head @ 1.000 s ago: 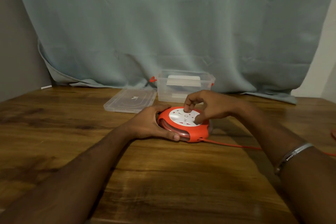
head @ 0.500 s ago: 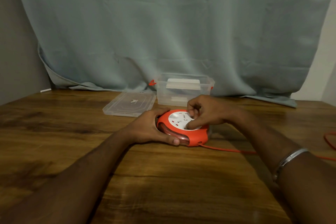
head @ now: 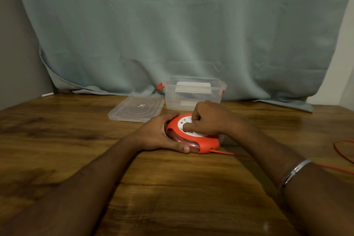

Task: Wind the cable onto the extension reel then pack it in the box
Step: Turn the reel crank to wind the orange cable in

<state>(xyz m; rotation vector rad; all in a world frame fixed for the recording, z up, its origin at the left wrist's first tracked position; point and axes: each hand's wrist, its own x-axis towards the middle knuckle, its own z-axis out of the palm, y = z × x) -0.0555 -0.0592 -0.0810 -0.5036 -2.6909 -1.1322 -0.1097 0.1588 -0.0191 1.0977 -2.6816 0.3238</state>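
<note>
The orange extension reel (head: 193, 136) is set flat on the wooden bench (head: 172, 188), near the middle, with its white socket face turned up. Its left rim is gripped by the left hand (head: 159, 136): the fingers are curled round the far side and the thumb is laid along the near edge, over the clear window where coils of cable are seen. The right hand (head: 208, 119) is placed on top of the reel, its fingers curled down onto the white face, with the thumb pressed near the centre; whether a knob is pinched there cannot be told. A metal bangle (head: 295, 171) is worn on the right wrist.

The red cable (head: 229, 153) is led out from the reel's near right edge and run across the bench to the right, where a loose loop is seen by the frame's edge.

Just behind the reel the clear plastic box (head: 193, 95) is stood open, with red clips on its sides. Its lid (head: 137, 109) is laid flat beside it, on the left. A grey-green curtain (head: 172, 25) is hung behind the bench.
</note>
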